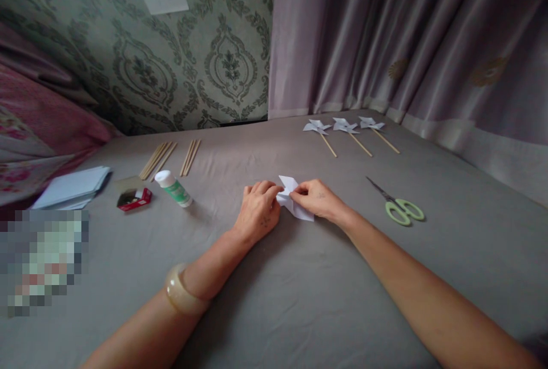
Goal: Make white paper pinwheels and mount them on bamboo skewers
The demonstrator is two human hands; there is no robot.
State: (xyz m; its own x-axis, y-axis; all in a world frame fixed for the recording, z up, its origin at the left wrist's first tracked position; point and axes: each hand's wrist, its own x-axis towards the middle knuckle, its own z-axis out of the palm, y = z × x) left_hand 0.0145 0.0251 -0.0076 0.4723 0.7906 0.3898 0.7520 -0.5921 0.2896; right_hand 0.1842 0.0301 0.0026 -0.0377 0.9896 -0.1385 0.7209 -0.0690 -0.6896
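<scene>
In the middle of the grey cloth surface (274, 295), head view: folded white paper (303, 212), blades cut and bent pinwheel-style, sits between your two hands. Your right hand (318, 197) has thumb and forefinger pinched narrow on the paper, near its middle. Your left hand (260, 209) is at the paper's left side, fingers curled, forefinger and thumb close by its edge; can't tell if they're gripping, the undersides are hidden. Bangle (182, 292) on your left forearm.

Right of you: scissors (398, 206), green handles towards you, blades a bit apart or together, can't tell. Far right, three white pinwheels (345, 125) on sticks, in a row near the curtain (325, 37).

Left of you: green-and-white tube (174, 189) with white cap, beside it an open red box (134, 201), contents too small to tell. Behind, two groups of wooden sticks (154, 159). Far left, white paper stack (72, 187).
</scene>
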